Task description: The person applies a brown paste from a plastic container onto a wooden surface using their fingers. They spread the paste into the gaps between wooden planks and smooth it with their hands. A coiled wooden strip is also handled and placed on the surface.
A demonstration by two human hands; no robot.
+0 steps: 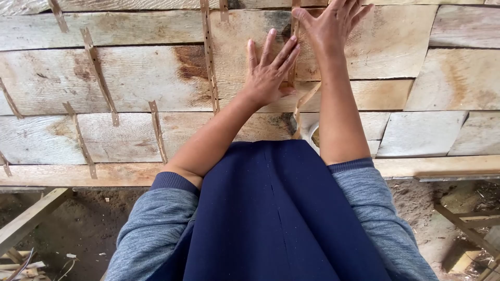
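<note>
I saw the left hand [269, 73], fingers spread, pressing flat on the pale thin wood veneer sheets [364, 47] covering the bench. The right hand [332, 23], also spread, lay just beyond it toward the far edge, on the narrow brown perforated tape strip [294, 78] running lengthwise from near to far between them.

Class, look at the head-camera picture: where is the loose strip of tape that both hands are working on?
The tape strip runs down the middle-right of the veneer sheets, under the left hand and the right hand, just right of another taped seam.

Hidden and cut-off parts

The right hand [330, 23] loses its fingertips at the top edge; the brown tape strip [304, 101] goes under both hands, and the roll [312, 136] hides behind the forearm.
</note>
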